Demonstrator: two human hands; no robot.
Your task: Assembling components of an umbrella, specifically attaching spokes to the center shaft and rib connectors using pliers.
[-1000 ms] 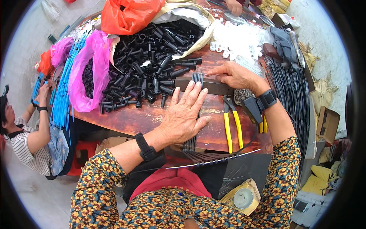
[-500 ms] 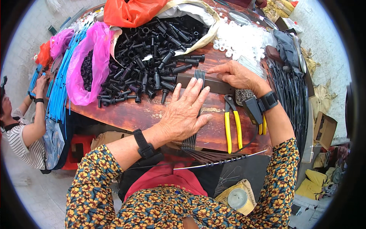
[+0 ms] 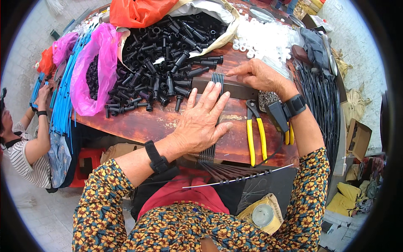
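My left hand [image 3: 202,119] lies flat, fingers spread, over a row of thin black rods [image 3: 206,153]. These rods run across a dark bar [image 3: 243,89] on the table, and their thin metallic tips [image 3: 218,77] stick out beyond it. At those tips is the outstretched index finger of my right hand [image 3: 264,77]; its other fingers are curled and I see nothing held in them. Toward my lap the rods fan out to a thin white rod [image 3: 275,169] with small dark pieces along it. Beside the bar rest cutting pliers [image 3: 257,136] with yellow handles.
Black plastic tubular parts [image 3: 157,84] spill from a sack on the wooden table [image 3: 138,128]. Around them are a pink bag [image 3: 110,63], blue rods [image 3: 63,101], white rings [image 3: 250,54] and a bundle of black rods [image 3: 321,109]. Another person [image 3: 29,145] works at the left.
Both hands keep nearly the same places; the left hand has shifted very slightly. The whole view has moved a little, and the thin white rod's left end reaches slightly farther left.
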